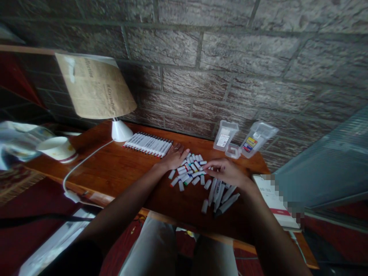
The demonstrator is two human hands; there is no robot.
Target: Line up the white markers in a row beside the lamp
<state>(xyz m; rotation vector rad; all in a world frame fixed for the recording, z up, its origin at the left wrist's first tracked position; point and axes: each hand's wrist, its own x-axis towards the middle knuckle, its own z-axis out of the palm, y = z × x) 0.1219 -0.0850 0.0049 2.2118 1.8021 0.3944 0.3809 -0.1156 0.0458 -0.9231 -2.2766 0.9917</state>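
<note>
A pile of white marker caps (189, 168) with coloured ends lies on the wooden table (115, 168) between my hands. My left hand (175, 156) rests with its fingers stretched out, at the right end of a neat row of capped markers (148, 145) and against the pile's left edge. Over the right side of the pile, my right hand (225, 170) pinches a cap between thumb and forefinger; the fingertips partly cover it. Below that hand are several loose grey-white markers (219, 193), and a single cap (204, 206) stands apart nearer the front edge.
Two clear plastic boxes (225, 135) (257, 138) stand by the stone wall, a small clear lid (233, 151) between them. At the left are a lamp (122, 131), its white cord (83, 157) and a paper cup (59, 148). A white tablet-like device (276, 199) lies at the right.
</note>
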